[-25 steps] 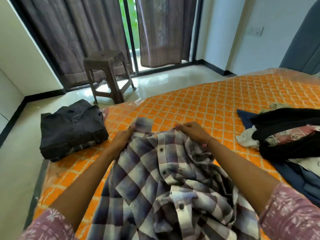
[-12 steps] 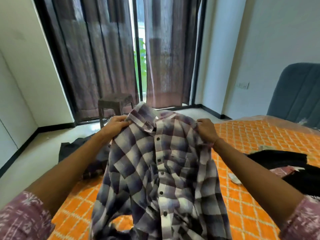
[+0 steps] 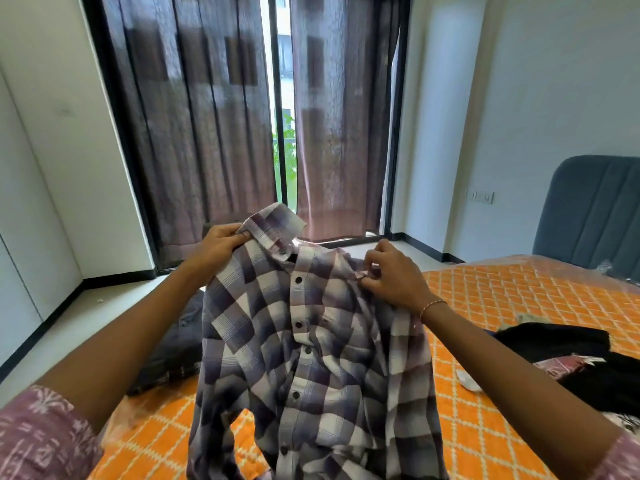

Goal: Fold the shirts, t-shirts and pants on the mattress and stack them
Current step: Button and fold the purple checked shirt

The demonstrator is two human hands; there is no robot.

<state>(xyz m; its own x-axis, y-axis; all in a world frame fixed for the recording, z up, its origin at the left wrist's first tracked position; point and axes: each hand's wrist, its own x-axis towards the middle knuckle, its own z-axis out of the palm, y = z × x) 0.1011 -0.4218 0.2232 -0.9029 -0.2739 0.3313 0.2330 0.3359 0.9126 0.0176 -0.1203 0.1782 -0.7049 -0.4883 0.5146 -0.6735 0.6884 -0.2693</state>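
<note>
Wardrobe wall far left, then dark folded stack (image 3: 173, 351) on the mattress (image 3: 502, 341) edge, mostly hidden behind left arm & the shirt. Left hand (image 3: 216, 245) pinches the collar/shoulder of the plaid shirt (image 3: 311, 358), thumb on top of the fabric. Shirt hangs front-facing, buttoned, held up over the mattress w/ its hem bunched near the bottom of view. Right hand (image 3: 391, 277) grips the other shoulder, fingers curled into a pinch on the seam; a thin bracelet sits on that wrist. Further right, unfolded pile of dark clothes (image 3: 571, 362) on the mattress, then blue headboard (image 3: 588, 216).

Risks, as I judge: right-hand pinch looks small, just a bit of cloth, so a shake could pull it free & drop that side. Lower part is twisted & bunched; laying it down as is would set creases in and skew the fold. Sleeves aren't clearly seen, could tuck under.

Vs half a sec ago: shirt is higher and more spread, collar flipped up clear of left hand, right hand shifted from a full grab to fingertip pinch. Head tilted up, less mattress in view.
</note>
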